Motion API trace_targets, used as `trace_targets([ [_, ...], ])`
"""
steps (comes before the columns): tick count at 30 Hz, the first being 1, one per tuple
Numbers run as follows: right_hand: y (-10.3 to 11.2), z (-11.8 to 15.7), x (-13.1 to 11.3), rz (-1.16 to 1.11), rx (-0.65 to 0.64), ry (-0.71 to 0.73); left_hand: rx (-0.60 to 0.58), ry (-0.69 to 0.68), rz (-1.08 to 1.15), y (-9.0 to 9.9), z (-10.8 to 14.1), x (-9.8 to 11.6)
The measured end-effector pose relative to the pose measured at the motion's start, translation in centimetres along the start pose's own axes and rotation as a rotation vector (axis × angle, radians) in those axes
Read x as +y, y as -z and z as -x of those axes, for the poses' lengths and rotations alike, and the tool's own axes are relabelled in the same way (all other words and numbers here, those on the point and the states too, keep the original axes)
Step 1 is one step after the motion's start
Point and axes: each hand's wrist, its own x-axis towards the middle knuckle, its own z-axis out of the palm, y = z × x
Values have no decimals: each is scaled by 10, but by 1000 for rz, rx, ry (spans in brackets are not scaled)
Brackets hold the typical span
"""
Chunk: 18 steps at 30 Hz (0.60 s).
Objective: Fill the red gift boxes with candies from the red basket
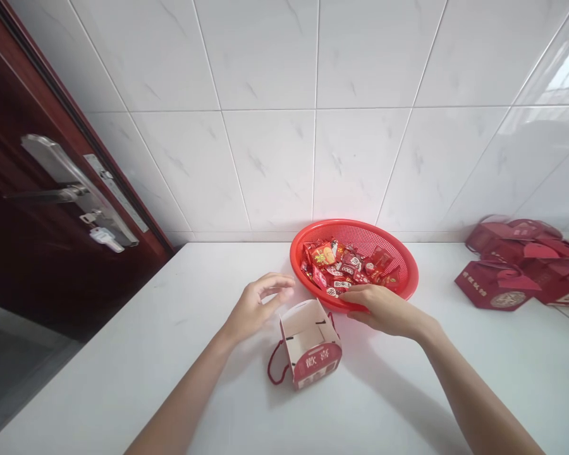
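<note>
Dark red wood of a door [42, 215] fills the far left, well to the left of the red plastic basket [355, 231], and carries a steel lever handle [71, 184] with a white-tagged key [106, 239] below it. Nearer the basket, the left hand [256, 308] hovers over the white tabletop [123, 354] just left of the rim, its fingers [279, 284] loosely curled, moderately spread and holding nothing. Just in front of the basket stands an open paper gift box [309, 344], printed in red with Chinese characters, its red cord handle [275, 368] lying slack on the left side. Inside the basket lies a heap of red-wrapped sweets [346, 265], probably light and slippery in their glossy wrappers, so a pinch on one packet or a cupped scoop looks safest. The box appears thin and easily dented, best steadied by its side walls or lifted by the cord, while the basket looks light and slightly flexible, with its rim the natural hold. The right hand [379, 308] lies over the basket's near rim, its fingers [355, 294] close together among the front sweets; whether they grip one cannot be told. Well to the right of the basket, against the white tiled wall [265, 164], lies a pile of dark red flat-folded gift boxes [512, 268].
</note>
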Motion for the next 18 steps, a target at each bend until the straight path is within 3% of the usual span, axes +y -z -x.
trace_targets([
  [4, -2, -1, 2, -30, -12, -32, 152, 110, 142, -4, -23, -37],
  [10, 7, 1, 23, -222, -48, -9, 164, 166, 151, -30, -36, -84],
  [13, 21, -4, 44, -293, 23, -82, 129, 165, 130, -38, -36, -96],
  [15, 32, -14, 58, -204, 69, -191, 105, 155, 117, -39, -35, -101],
  [18, 43, -36, 73, -110, 19, -281, 86, 144, 103, -38, -35, -103],
])
